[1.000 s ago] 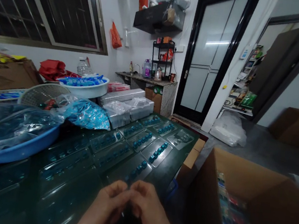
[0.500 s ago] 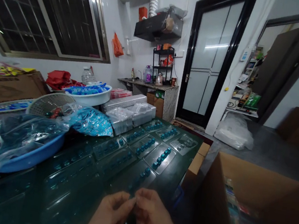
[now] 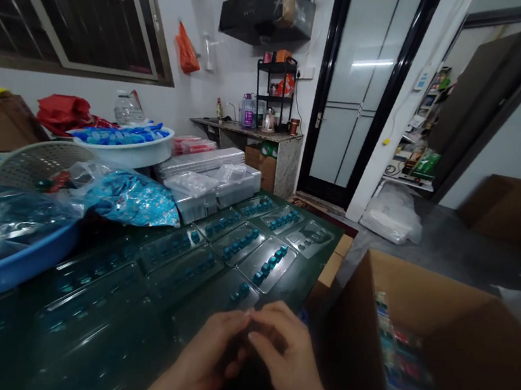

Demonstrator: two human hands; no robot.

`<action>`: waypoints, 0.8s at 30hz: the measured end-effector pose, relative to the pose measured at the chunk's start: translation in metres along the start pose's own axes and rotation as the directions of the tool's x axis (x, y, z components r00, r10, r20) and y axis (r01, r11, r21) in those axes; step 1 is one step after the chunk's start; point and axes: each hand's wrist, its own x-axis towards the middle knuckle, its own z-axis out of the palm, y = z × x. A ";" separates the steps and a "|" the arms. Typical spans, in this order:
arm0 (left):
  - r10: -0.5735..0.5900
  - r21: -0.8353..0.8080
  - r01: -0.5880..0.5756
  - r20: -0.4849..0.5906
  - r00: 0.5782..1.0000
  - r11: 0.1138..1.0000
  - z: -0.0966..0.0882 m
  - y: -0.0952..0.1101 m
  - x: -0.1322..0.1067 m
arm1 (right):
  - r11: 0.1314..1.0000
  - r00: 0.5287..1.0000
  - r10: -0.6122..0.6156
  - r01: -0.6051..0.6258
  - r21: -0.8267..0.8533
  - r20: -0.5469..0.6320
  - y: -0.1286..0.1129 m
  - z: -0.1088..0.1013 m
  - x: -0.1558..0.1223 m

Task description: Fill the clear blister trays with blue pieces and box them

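My left hand and my right hand are close together over the near edge of a dark green table, their fingertips meeting. Anything small between them is hidden by my fingers. Just ahead of my hands lie clear plastic blister trays holding rows of teal pods. More such trays cover the table to the left, dim in the low light. No other person's hands are in view.
To the right stands an open cardboard box of colourful packets. On the left are a blue basin under clear plastic, a teal foil bag, a white basin, and wrapped stacks of trays.
My hands have drawn closer and risen slightly in the view. The whole scene has shifted left and up as my head turned.
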 end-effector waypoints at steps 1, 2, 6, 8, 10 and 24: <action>-0.014 -0.011 0.014 0.011 1.000 1.000 0.003 -0.001 0.004 | 1.000 1.000 0.007 -0.007 -0.021 -0.004 0.000 -0.003 0.001; -0.035 -0.021 0.036 0.014 0.999 0.999 0.005 -0.002 0.008 | 0.999 1.000 0.021 -0.021 -0.036 -0.008 0.001 -0.007 0.001; -0.097 -0.053 0.100 0.059 0.994 0.994 0.010 0.000 0.025 | 0.994 0.999 0.045 -0.047 -0.096 -0.023 0.011 -0.027 0.012; -0.121 -0.065 0.126 0.080 0.989 0.990 0.009 0.003 0.030 | 0.980 0.996 0.016 -0.034 -0.198 -0.092 0.025 -0.048 0.030; -0.130 -0.071 0.136 0.078 0.988 0.988 0.004 0.007 0.032 | 0.925 0.980 -0.045 -0.032 -0.378 -0.192 0.046 -0.075 0.059; -0.137 -0.064 0.129 -0.138 0.981 0.990 -0.050 0.031 0.004 | 0.604 0.998 -0.010 -0.044 -0.796 -0.063 0.139 -0.149 0.173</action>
